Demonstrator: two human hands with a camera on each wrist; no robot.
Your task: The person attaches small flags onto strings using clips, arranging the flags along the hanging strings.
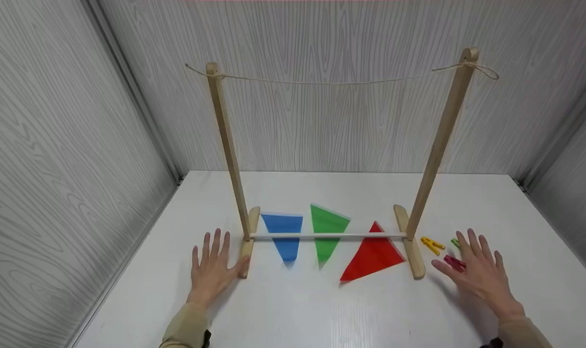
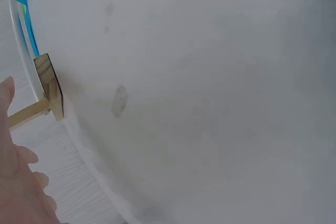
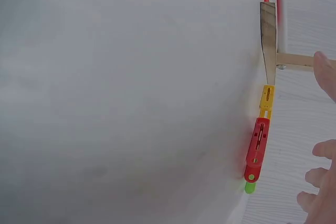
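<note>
Red clothespin (image 1: 454, 263) under flat, open right hand (image 1: 481, 270), long axis toward its thumb side; left hand (image 1: 211, 268) open, flat on surface (image 1: 293, 309).

blue flag (image 1: 284, 235) | green flag (image 1: 326, 232) | red flag (image 1: 372, 255) | yellow peg (image 1: 432, 244) | white table (image 1: 321, 309)

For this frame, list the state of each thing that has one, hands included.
Left hand: flat on white table, fingers spread.
Right hand: flat, beside red plastic peg.
Twine string: strung between wooden posts, bare.
Blue triangular flag, green triangular flag, red triangular flag: lying flat.
Yellow plastic peg: lying loose.
</note>
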